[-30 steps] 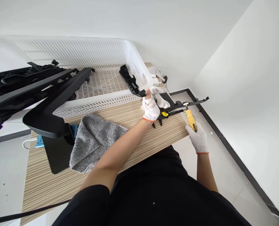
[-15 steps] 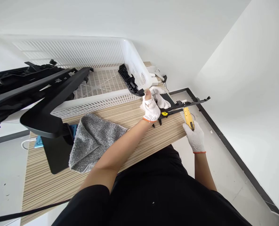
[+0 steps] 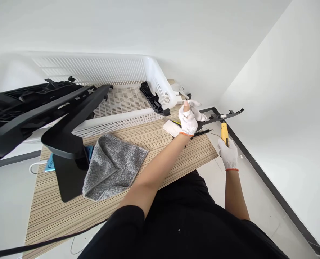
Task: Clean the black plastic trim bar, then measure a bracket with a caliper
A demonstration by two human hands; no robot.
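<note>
My left hand (image 3: 188, 120), in a white knit glove, is closed on the near end of a long black plastic trim strip (image 3: 226, 114) that juts out past the right edge of the striped wooden table (image 3: 138, 144). My gloved right hand (image 3: 228, 154) grips a yellow-handled tool (image 3: 224, 132), held upright with its tip against the underside of the strip. A white card (image 3: 171, 127) lies on the table beside my left hand.
A white slatted basket (image 3: 116, 118) stands at the table's back, a black part (image 3: 153, 99) leaning inside it. Large black trim panels (image 3: 41, 111) overhang the left. A grey cloth (image 3: 111, 167) lies mid-table. A black cable (image 3: 41, 244) runs along the front.
My left hand moved right, away from the basket corner, along the strip. My right hand turned the yellow tool more upright under the strip. The view shifted slightly.
</note>
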